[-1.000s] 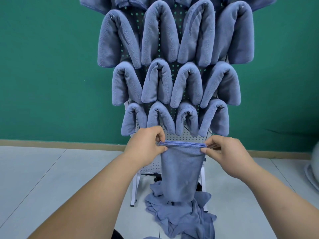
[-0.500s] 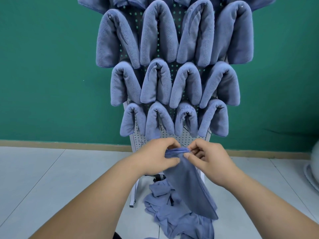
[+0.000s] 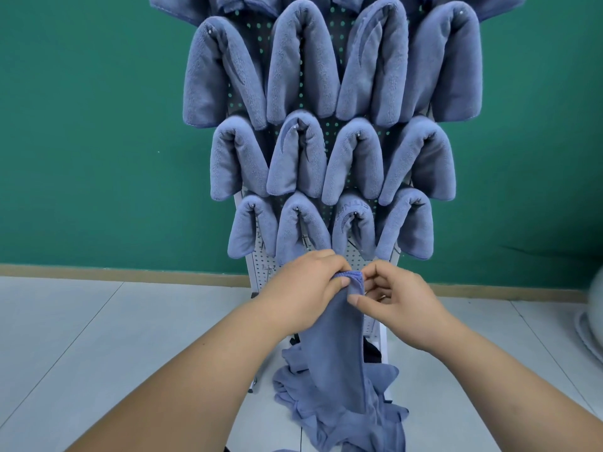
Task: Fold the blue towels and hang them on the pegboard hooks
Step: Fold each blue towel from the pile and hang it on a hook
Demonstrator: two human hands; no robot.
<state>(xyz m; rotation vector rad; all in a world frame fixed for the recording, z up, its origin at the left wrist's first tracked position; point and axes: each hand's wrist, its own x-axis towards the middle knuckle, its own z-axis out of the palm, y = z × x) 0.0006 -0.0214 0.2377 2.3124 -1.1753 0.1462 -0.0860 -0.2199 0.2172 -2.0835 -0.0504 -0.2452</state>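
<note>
A narrow folded blue towel [image 3: 336, 347] hangs down in front of me, its top edge bunched between both hands. My left hand [image 3: 306, 288] grips that top edge from the left. My right hand [image 3: 396, 300] pinches it from the right, thumb against the cloth. Behind stands the white pegboard [image 3: 264, 265], covered with several folded blue towels [image 3: 326, 158] draped over hooks in rows. A heap of loose blue towels [image 3: 342, 419] lies on the floor at the board's foot.
A green wall [image 3: 98, 141] with a tan baseboard runs behind the board. Pale floor tiles [image 3: 98, 337] spread left and right. A white rounded object [image 3: 594, 318] shows at the right edge. The board's white legs [image 3: 383, 344] stand behind the hanging towel.
My hands came together from a spread hold, doubling the towel's top edge. The towel now hangs narrower and longer.
</note>
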